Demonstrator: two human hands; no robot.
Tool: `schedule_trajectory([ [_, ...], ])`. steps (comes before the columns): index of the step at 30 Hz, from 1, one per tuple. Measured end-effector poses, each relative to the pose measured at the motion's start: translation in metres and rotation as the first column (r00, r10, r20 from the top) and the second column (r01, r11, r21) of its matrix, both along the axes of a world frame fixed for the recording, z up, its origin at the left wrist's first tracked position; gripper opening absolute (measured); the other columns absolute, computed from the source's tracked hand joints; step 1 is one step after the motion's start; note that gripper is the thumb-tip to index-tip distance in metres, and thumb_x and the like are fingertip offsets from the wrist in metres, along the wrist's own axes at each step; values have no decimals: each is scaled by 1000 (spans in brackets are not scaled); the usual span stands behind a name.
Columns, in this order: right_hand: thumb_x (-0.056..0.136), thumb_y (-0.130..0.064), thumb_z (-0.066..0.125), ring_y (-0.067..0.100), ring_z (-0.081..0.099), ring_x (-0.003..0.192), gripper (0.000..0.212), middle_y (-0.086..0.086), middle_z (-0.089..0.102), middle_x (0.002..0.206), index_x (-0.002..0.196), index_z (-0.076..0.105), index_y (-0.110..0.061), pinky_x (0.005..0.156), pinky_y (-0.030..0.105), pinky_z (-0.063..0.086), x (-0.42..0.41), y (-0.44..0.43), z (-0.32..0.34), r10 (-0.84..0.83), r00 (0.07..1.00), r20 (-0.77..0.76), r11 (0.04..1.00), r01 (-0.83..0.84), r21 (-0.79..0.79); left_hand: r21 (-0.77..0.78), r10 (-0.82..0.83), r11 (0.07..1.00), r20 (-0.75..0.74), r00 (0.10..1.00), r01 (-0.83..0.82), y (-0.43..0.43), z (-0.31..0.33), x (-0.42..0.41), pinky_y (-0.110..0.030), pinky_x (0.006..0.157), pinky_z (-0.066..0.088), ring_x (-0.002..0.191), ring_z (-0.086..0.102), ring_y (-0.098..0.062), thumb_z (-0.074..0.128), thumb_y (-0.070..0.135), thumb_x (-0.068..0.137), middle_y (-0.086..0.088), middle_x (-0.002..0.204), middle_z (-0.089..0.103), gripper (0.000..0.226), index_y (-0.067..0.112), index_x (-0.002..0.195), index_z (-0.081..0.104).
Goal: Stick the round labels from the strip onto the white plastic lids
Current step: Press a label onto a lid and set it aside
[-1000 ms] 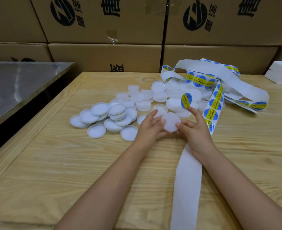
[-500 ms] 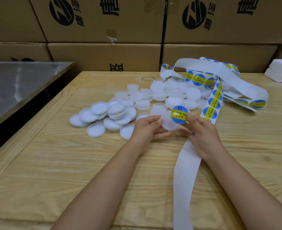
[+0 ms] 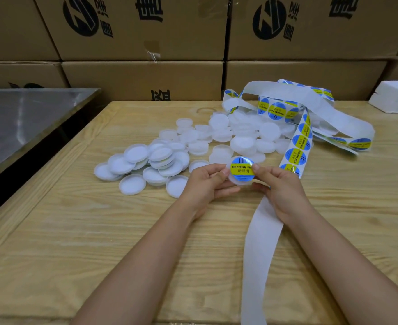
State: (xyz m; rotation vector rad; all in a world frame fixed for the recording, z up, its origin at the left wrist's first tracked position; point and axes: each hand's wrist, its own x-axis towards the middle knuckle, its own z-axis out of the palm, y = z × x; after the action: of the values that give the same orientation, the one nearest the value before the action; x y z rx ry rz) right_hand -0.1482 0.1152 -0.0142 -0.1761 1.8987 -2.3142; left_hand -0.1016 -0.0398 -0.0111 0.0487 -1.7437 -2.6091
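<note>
A white plastic lid (image 3: 239,182) is held just above the wooden table (image 3: 99,231) between both hands. A round blue and yellow label (image 3: 242,169) lies on its top face. My left hand (image 3: 207,184) grips the lid's left edge with curled fingers. My right hand (image 3: 280,186) holds the right side, thumb on the label's edge. A pile of bare white lids (image 3: 193,146) spreads behind the hands. The label strip (image 3: 298,146) runs from a tangle at the back right, under my right hand, to the table's front edge as empty backing (image 3: 258,249).
Stacked cardboard boxes (image 3: 146,73) wall off the back of the table. A steel-topped bench (image 3: 24,123) stands at the left across a dark gap. A white foam block (image 3: 394,97) sits at the far right.
The right hand brought the label from the air onto the lid's top face. The lid and both hands lifted slightly and drew closer together.
</note>
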Motion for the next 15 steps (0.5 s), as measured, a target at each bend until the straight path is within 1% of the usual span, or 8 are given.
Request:
schedule_trajectory([
  [3,81,-17,69,19,62,86,19,8,71,82,62,69,-14,80,32,46,-1,0,-1,-31,999,-15,999,31,31,-7,-7,1000,-3,1000,7,0,-1,0,-27,68,58,82,71,-17,48,7,96,-6,85,74,15,4,99,62],
  [6,79,-19,71,24,54,84,16,18,64,85,65,69,-11,81,36,42,0,1,-1,-38,999,-21,997,39,65,-15,-11,1000,-8,1000,11,0,-1,0,-27,69,58,83,71,-18,48,7,96,-6,85,74,15,4,99,62],
  [8,79,-18,72,21,55,81,18,15,63,82,61,70,-14,80,32,42,0,1,-1,-40,999,-33,996,43,74,-21,-12,1000,-10,1000,12,0,-2,0,-28,70,58,83,71,-19,48,7,96,-7,86,74,15,4,99,62],
  [10,78,-18,72,8,61,74,21,2,70,73,57,72,-19,81,27,44,1,1,-2,-47,997,-56,994,52,98,-26,-6,1000,-8,1000,6,1,-2,-1,-28,71,58,84,71,-20,49,8,95,-7,87,74,15,3,100,62],
  [11,79,-18,72,4,62,73,22,-3,71,71,57,72,-21,82,26,44,1,0,-2,-50,997,-65,992,57,109,-30,-2,1000,-7,1000,2,1,-3,-1,-28,71,58,85,71,-20,50,8,95,-8,87,74,15,2,100,62],
  [12,79,-18,72,4,64,75,22,-5,72,71,57,72,-21,83,26,45,0,0,-3,-53,996,-68,992,61,111,-34,-1,999,-8,1000,0,1,-3,-1,-28,71,58,85,71,-20,50,9,95,-8,87,74,15,2,100,62],
  [15,79,-17,73,15,66,84,20,1,73,75,58,71,-17,88,30,48,1,0,-2,-68,995,-77,989,77,125,-39,-1,999,-14,1000,1,1,-3,-1,-28,71,58,85,71,-20,51,10,95,-8,87,74,14,3,99,63],
])
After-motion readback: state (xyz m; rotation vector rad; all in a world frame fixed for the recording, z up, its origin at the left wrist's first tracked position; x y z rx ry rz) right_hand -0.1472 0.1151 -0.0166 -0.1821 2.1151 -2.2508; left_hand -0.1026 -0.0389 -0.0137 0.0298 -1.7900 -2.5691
